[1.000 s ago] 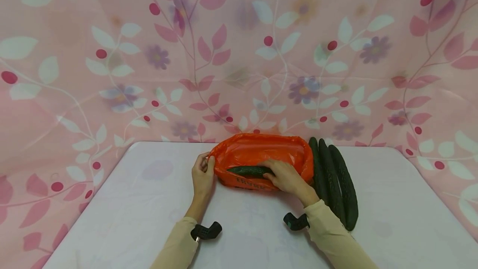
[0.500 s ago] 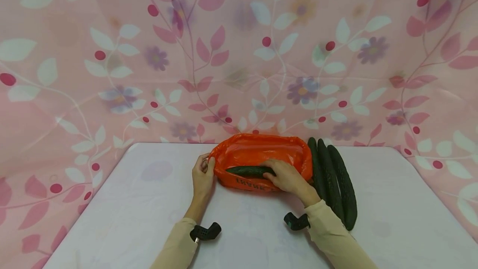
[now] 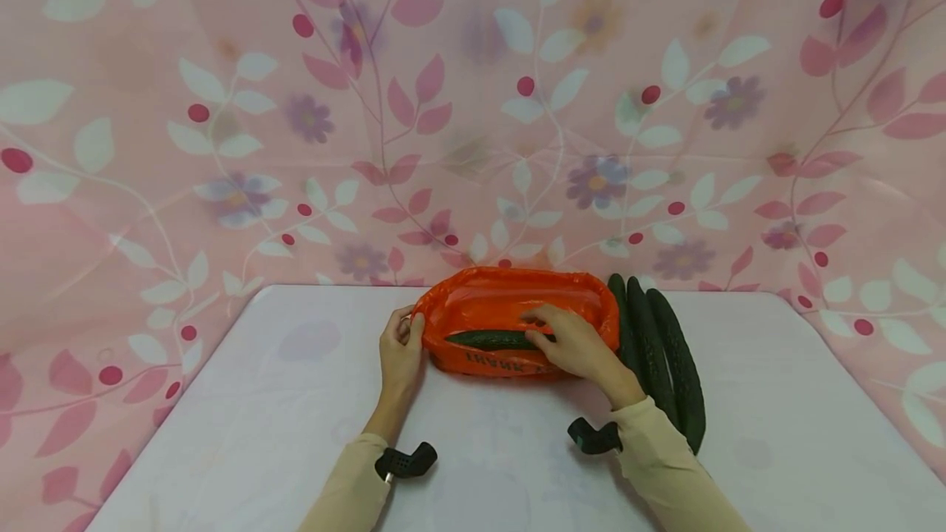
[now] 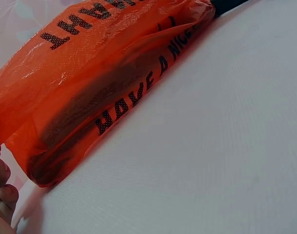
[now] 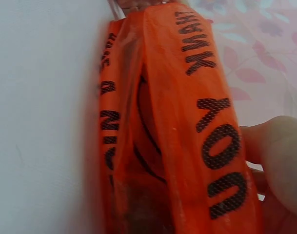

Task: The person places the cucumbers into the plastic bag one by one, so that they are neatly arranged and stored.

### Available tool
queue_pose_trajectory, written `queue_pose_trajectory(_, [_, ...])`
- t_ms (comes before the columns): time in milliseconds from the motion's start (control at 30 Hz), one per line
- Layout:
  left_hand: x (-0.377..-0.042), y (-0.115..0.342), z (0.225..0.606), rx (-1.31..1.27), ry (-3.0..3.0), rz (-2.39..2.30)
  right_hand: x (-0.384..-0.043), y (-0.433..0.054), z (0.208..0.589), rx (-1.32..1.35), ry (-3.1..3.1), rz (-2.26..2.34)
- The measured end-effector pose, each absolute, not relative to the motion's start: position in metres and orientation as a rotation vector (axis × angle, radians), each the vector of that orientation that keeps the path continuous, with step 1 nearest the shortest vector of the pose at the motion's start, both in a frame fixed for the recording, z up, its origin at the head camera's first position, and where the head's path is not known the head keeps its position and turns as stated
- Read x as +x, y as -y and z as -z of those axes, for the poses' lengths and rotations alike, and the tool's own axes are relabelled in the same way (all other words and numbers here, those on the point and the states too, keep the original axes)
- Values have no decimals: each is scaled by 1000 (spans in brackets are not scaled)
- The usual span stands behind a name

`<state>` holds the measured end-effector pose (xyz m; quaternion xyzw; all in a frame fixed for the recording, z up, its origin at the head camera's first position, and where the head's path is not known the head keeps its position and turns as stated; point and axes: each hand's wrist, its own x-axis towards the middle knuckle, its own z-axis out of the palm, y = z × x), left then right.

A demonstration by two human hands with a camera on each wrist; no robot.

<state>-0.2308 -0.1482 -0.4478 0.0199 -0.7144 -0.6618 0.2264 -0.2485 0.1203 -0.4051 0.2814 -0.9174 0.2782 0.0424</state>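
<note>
Left hand (image 3: pixel 401 354) pinches the bag (image 3: pixel 502 362) near the table's (image 3: pixel 296 360) far edge; right hand (image 3: pixel 580 345) (fingers parted, empty) is over 1 cucumber (image 3: pixel 488 340).

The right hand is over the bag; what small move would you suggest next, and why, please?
Perhaps lift the right hand toward the loose cucumbers beside the bag: that hand looks open, one cucumber already lies inside, and the left hand grips the bag.

We see a red-orange plastic bag (image 4: pixel 75 63) slanting across a white tabletop (image 4: pixel 197 146), black "HAVE A NICE" lettering along its lower side. Long dark shape (image 4: pixel 87 102) showing through the film. Our left hand (image 4: pixel 6 199), mostly cropped, has curled fingers beside the bag's lower-left end.
</note>
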Motion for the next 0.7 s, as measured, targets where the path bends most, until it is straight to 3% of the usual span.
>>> queue_pose_trajectory(700, [-230, 148, 446, 87, 1993, 1805, -244, -152, 381, 834, 2671, -1006])
